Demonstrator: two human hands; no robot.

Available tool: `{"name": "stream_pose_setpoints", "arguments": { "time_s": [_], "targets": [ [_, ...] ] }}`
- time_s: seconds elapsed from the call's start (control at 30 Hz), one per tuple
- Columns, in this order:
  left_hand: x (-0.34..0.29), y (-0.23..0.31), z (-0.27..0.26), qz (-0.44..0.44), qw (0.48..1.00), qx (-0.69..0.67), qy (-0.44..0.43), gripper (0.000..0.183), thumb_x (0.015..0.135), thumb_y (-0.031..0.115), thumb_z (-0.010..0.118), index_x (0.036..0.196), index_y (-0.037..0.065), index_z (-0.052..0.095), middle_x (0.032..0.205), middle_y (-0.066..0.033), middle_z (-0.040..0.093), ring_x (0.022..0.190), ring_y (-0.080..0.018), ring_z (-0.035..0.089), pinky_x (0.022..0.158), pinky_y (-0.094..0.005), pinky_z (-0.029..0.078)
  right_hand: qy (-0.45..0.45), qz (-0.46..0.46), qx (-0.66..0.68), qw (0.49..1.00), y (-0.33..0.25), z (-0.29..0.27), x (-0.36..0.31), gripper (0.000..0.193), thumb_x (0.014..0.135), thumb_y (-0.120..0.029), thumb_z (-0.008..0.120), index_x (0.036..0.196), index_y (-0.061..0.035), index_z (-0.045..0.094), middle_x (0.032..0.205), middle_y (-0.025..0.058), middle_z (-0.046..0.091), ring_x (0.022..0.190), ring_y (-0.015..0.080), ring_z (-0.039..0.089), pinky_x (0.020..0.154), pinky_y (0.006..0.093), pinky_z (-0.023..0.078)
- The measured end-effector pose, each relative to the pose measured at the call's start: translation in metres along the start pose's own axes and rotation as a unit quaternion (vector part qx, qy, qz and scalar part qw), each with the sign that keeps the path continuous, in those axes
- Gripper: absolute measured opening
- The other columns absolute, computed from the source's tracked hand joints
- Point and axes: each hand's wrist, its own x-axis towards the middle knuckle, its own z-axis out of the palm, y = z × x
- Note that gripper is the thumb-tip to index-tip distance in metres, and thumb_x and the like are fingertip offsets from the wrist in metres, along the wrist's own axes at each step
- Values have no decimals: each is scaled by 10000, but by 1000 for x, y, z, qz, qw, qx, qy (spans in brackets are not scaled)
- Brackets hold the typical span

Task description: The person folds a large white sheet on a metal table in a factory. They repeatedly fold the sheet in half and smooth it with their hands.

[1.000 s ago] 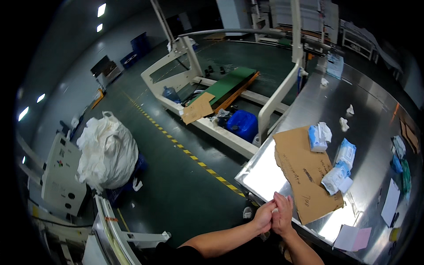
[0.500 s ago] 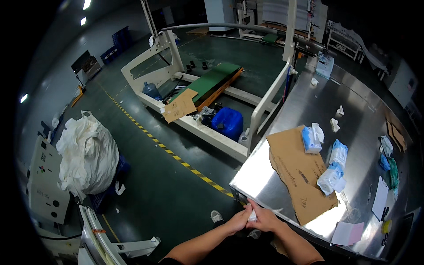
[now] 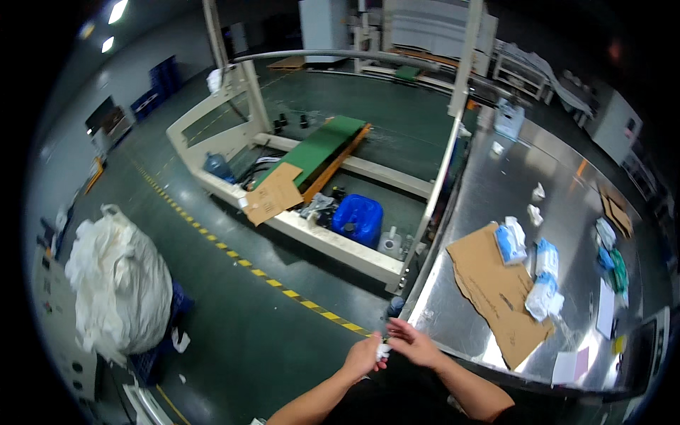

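My left hand is closed around a small crumpled white wipe, which pokes out between the fingers. Just to its right, my right hand has its fingers loosely spread, close beside the wipe with nothing visible in it. Both hands are in front of my body, off the near left corner of the metal table. On that table lies a torn cardboard sheet, bearing a blue and white pack of wipes and, at its right edge, another similar pack.
Crumpled wipes dot the table. A white frame ahead surrounds a blue jerrycan and a green board. At left stands a bulky white bag. Yellow-black tape crosses the floor.
My hands were clasped together around the wipe; now they are apart, with the wipe in the left and the right opened. The view has shifted, and a dark blue object shows beyond the hands.
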Motion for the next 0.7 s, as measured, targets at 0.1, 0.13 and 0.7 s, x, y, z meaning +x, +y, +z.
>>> {"name": "stream_pose_setpoints", "arguments": {
  "time_s": [0.1,0.13,0.7],
  "targets": [
    [16,-16,-13,-9,933,-349,89,519,970,506,336,1096,45,537,977,-95,611,886,-202,603,723,-350,504,64,-243,-255,934,-26,61,14,537,922,-281,540,1366,-39,359,1318,182,486,1182,340,504,1010,393,388],
    [18,-13,-15,9,927,-370,63,497,977,485,329,1112,50,525,1040,-99,591,933,-200,586,763,-362,497,118,-233,-269,927,-23,71,19,439,906,-222,545,1307,-68,454,1241,184,548,1141,342,533,990,397,410],
    [77,72,-153,25,969,-244,39,320,929,211,561,1185,22,530,1067,-107,616,893,-181,629,750,-295,521,542,-243,-435,677,-58,-106,131,85,815,-90,612,862,-50,670,773,114,642,743,278,632,714,360,504]
  ]
}}
